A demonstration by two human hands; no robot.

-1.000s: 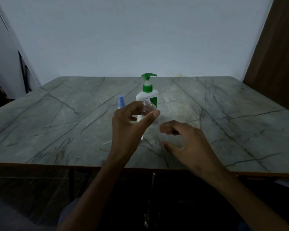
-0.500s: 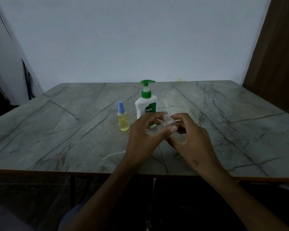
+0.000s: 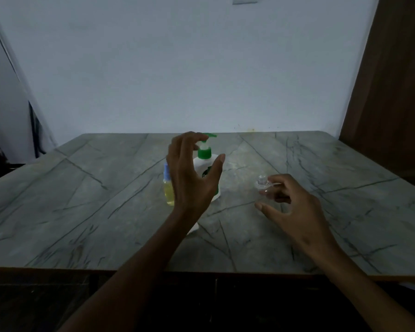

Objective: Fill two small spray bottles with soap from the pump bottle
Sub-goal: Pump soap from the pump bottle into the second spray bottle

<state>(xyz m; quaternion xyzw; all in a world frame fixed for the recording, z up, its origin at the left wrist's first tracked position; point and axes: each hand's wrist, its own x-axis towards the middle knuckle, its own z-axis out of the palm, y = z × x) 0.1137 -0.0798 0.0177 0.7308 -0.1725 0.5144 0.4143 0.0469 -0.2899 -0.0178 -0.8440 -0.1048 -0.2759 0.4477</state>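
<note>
On a grey, dark-veined marble desk (image 3: 82, 212) the white pump bottle (image 3: 207, 174) with its green collar and green pump head stands upright near the middle, toward the far half of the surface. Just to its left stands a small spray bottle (image 3: 168, 189) with a blue cap and yellowish liquid inside; much of it is hidden behind the left hand (image 3: 192, 173). That hand is raised in front of the pump bottle with fingers spread and gently bent, thumb out to the right, fingertips up beside the pump head; it holds nothing, and whether a fingertip touches the pump cannot be told. To the right, well apart from the pump bottle, the right hand (image 3: 290, 202) reaches low over the desk, its fingers curled around a small clear bottle (image 3: 264, 185) that has no cap on; the open neck points up and the transparent body is hard to make out against the fingers. A thin pale strip (image 3: 193, 230) peeks out on the desk just beside the left wrist. A pale wall (image 3: 177, 68) rises behind the desk, and a brown wooden panel (image 3: 393, 92) stands at the right
</note>
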